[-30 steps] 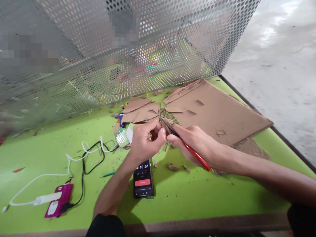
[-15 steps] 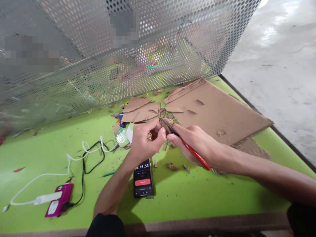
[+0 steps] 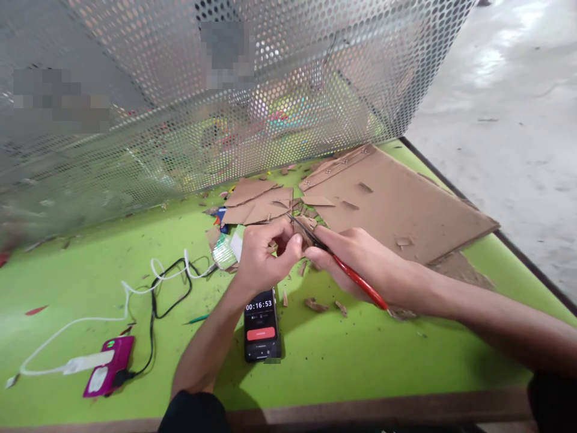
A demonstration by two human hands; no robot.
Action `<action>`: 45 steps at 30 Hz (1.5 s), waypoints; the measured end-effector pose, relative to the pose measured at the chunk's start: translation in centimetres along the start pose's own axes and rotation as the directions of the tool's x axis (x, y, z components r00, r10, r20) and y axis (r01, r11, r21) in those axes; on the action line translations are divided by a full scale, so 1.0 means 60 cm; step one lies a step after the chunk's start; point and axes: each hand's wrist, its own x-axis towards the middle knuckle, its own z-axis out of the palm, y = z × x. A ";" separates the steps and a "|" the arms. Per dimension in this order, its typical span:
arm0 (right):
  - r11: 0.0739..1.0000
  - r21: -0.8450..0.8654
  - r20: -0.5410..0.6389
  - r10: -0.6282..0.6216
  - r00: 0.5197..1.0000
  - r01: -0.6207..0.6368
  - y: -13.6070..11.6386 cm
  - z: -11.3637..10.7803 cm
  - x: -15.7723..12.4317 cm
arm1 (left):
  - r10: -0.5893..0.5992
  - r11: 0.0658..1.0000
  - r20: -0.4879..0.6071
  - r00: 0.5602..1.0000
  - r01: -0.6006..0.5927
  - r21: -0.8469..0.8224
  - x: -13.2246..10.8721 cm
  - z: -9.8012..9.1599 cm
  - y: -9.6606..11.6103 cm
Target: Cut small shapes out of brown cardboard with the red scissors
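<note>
My right hand [image 3: 349, 255] is wrapped round red-handled long-nose pliers [image 3: 360, 281]. Their dark, pointed jaws reach up and left, beside the fingertips of the other hand. My left hand [image 3: 270, 249] is closed, thumb and fingers pinched on a small cardboard piece [image 3: 305, 233] by the jaws; the fingers hide part of it. Under and behind both hands lie torn cardboard sheets [image 3: 258, 210] and scraps. Just below my left hand, a phone [image 3: 261, 331] showing a running timer rests on the green table [image 3: 342, 373].
A large cardboard sheet [image 3: 387, 204] covers the right of the table. At the left lie a magenta power bank [image 3: 109, 367], a white cable [image 3: 72, 322] and a black cable [image 3: 152, 325]. A perforated metal screen [image 3: 288, 114] stands along the back.
The red handle in my right hand has shifted slightly to the right. Both hands otherwise keep nearly the same place and grip.
</note>
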 end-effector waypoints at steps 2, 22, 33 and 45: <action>0.999 0.029 0.034 -0.021 0.999 0.020 -0.002 -0.007 0.000 | 0.003 0.999 0.036 0.999 -0.002 -0.044 0.000 -0.002 -0.002; 0.961 -0.240 0.131 0.175 0.976 -0.140 -0.024 -0.022 0.003 | -0.006 0.999 -0.276 0.961 0.015 0.032 -0.002 -0.003 -0.008; 0.952 -0.265 0.136 0.194 0.972 -0.153 -0.015 -0.027 0.008 | -0.026 0.997 -0.251 0.968 0.044 0.065 -0.005 0.007 -0.006; 0.968 -0.227 0.131 0.139 0.982 -0.107 -0.012 -0.027 0.007 | -0.052 0.998 -0.209 0.976 0.061 0.035 -0.010 0.019 -0.005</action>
